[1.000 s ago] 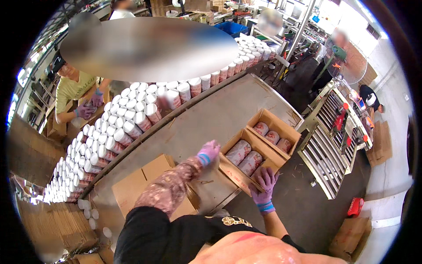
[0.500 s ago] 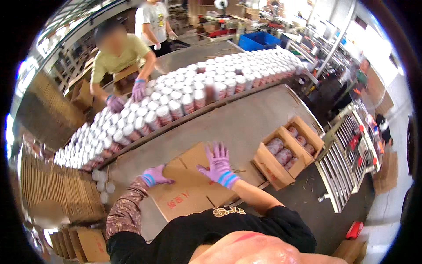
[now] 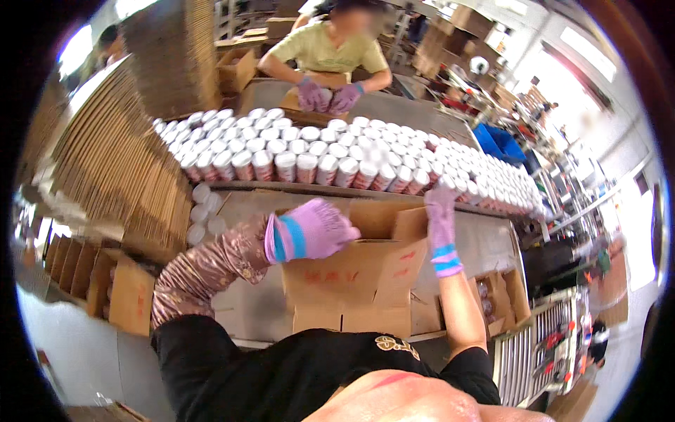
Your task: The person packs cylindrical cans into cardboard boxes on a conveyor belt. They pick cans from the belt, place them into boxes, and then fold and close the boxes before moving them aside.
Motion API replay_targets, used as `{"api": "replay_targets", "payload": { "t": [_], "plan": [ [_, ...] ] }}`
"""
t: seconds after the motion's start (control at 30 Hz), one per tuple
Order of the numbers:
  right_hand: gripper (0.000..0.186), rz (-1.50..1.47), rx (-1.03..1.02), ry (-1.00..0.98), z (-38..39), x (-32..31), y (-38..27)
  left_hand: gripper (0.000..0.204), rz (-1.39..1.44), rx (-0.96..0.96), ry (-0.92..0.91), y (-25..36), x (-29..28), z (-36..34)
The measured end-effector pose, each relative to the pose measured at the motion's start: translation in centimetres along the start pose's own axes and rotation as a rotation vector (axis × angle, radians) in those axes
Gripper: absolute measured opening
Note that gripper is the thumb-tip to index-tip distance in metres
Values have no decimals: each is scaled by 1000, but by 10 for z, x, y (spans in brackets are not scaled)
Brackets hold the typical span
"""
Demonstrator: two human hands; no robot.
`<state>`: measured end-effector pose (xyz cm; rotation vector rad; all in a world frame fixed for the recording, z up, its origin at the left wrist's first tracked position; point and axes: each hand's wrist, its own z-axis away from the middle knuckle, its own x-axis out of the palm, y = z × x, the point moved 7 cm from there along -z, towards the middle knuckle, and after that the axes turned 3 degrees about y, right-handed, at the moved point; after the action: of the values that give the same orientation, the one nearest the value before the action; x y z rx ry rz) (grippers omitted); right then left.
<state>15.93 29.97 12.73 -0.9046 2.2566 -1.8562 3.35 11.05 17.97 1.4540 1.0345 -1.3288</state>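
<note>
A brown cardboard box (image 3: 358, 281) stands on the grey table in front of me, its flaps up. My left hand (image 3: 313, 232), in a purple glove, rests closed on the box's left top edge. My right hand (image 3: 441, 211), also gloved, grips the raised right flap near the row of cans. Many white-lidded cans with red labels (image 3: 337, 158) stand packed together just beyond the box.
Across the cans a person in a green shirt (image 3: 330, 53) holds a can with both gloved hands. Stacks of flattened cardboard (image 3: 119, 162) rise at the left. An open box holding cans (image 3: 496, 302) sits at my right, next to a roller conveyor (image 3: 541, 344).
The view has swung left. The flat box my hands pressed on now stands opened up, and both hands have shifted to its upper edges.
</note>
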Motion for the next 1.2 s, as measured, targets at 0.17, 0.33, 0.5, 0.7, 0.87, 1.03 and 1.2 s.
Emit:
{"api": "replay_targets", "payload": {
  "t": [0.17, 0.33, 0.5, 0.7, 0.87, 1.03, 1.2],
  "plan": [
    [96, 759, -399, -748, 49, 95, -41, 15, 56, 323, 346, 57, -5, 5],
    [109, 998, -437, -303, 31, 11, -11, 66, 60, -75, 582, 26, -27, 42],
    [107, 905, -468, -436, 54, 40, -26, 65, 352, -172, 296, 28, 50, 29],
    [47, 529, -105, -799, 31, 15, -12, 86, 640, -892, 987, -14, 71, 43],
    [37, 712, -261, -759, 56, -8, 0, 72, 816, -733, 703, 13, 72, 32],
    [86, 492, 813, -637, 72, -78, 59, 53, 577, -657, 646, 39, 47, 43],
    [72, 984, -542, -1010, 144, -37, 14, 59, 528, -688, 876, -58, 19, 34]
  ]
}}
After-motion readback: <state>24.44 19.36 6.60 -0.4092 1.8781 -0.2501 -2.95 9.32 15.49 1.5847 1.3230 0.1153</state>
